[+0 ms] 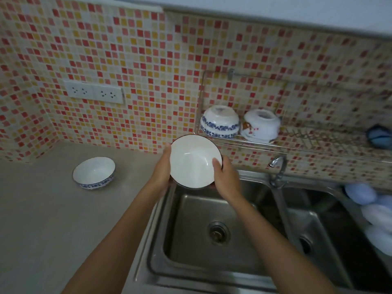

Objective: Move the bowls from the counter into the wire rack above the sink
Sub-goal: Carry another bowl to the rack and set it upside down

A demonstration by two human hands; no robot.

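Observation:
A white bowl with a dark rim [192, 160] is held over the left sink basin, tilted so its inside faces me. My left hand [162, 170] grips its left edge and my right hand [226, 177] grips its right edge, thumb inside the rim. A white bowl with a blue pattern [94, 173] stands upright on the grey counter [42, 209] to the left. In the wire rack [297, 143] on the wall, a blue-patterned bowl [219, 122] and a bowl with red flowers [261, 126] rest upside down at the left end.
A steel double sink [191, 240] lies below the rack, with a tap [277, 166] between the basins. Blue and white cloth-like items [373, 213] sit at the sink's right edge. A dark blue object [379, 135] rests at the rack's right. Wall sockets [93, 93] are on the mosaic tiles.

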